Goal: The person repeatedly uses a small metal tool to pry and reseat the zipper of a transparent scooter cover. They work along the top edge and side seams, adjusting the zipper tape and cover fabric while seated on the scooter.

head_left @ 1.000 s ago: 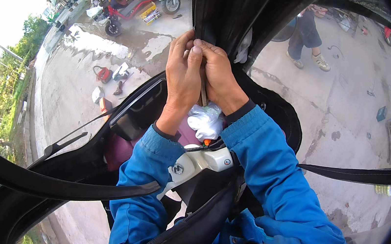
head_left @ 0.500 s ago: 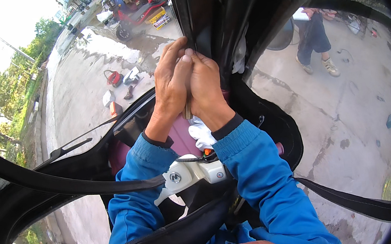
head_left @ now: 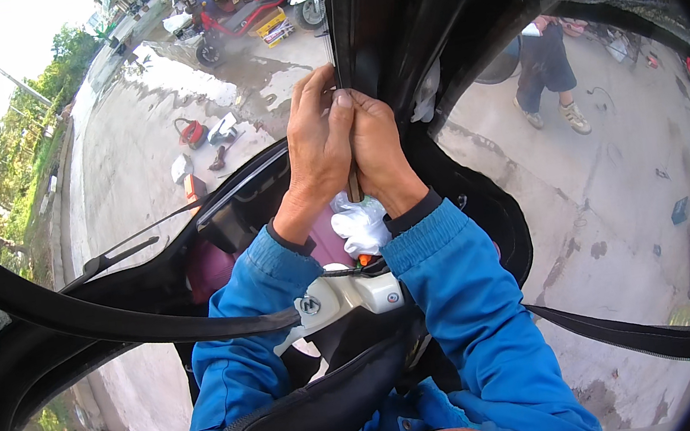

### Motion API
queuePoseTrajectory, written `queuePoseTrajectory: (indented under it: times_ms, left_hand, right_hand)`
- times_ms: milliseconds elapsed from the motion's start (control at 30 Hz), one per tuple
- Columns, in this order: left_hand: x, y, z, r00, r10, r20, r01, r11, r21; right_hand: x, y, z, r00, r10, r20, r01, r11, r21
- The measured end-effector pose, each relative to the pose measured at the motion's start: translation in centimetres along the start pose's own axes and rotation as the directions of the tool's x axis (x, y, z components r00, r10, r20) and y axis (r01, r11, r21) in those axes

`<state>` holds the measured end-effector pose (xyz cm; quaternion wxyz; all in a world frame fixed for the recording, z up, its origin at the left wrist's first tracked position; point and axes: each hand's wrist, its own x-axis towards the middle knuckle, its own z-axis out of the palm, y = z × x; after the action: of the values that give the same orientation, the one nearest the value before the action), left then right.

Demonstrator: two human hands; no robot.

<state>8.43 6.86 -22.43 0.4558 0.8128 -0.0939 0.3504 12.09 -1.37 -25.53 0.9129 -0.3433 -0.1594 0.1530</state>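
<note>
My left hand [head_left: 317,136] and my right hand [head_left: 379,145] are raised together, thumbs side by side, at the lower end of an upright black cover edge [head_left: 346,41]. The left fingers curl against that edge; what they pinch is hidden. Between the palms a narrow flat bar [head_left: 354,186] sticks out downward, with the right hand closed around it; its upper part is covered. Below the wrists are the vehicle's white handlebar cover [head_left: 335,301] and a crumpled white plastic bag [head_left: 362,229] on a pink body panel [head_left: 328,239].
A black curved bar [head_left: 133,329] crosses at left, above a wiper [head_left: 111,262]. A black padded piece [head_left: 319,415] lies across my lap. Outside are a red basket-like object [head_left: 191,134], parked scooters [head_left: 248,6], a yellow box [head_left: 275,29] and a standing person [head_left: 548,71].
Both hands have shifted slightly right and stay pressed together; more of the narrow bar shows below them. The whole view has turned slightly.
</note>
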Motion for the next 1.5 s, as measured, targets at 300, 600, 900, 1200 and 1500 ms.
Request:
queuePoseTrajectory:
  times_ms: [300, 600, 900, 1200, 1500]
  left_hand:
    - [-0.5, -0.3, 0.1, 0.999, -0.037, 0.017, 0.037, 0.999, -0.012]
    - [0.0, -0.4, 0.9, 1.000, 0.013, -0.012, -0.012, 0.994, 0.104]
    - [0.9, -0.2, -0.1, 0.997, -0.070, 0.044, 0.068, 0.997, 0.041]
    - [0.3, 0.0, -0.8, 0.985, -0.073, 0.158, 0.078, 0.997, -0.026]
    - [-1.2, -1.7, 1.0, 0.997, -0.071, -0.015, 0.071, 0.997, -0.016]
  right_hand:
    - [0.1, -0.5, -0.2, 0.996, 0.069, -0.055, -0.066, 0.996, 0.052]
    - [0.4, -0.5, -0.5, 0.995, 0.078, -0.063, -0.073, 0.995, 0.073]
    - [0.9, 0.6, 1.4, 0.985, 0.005, -0.171, 0.025, 0.985, 0.172]
    - [0.8, 1.2, 0.7, 0.972, -0.115, -0.206, 0.107, 0.993, -0.046]
    - [0.3, 1.0, -0.5, 0.996, 0.035, -0.082, -0.032, 0.999, 0.036]
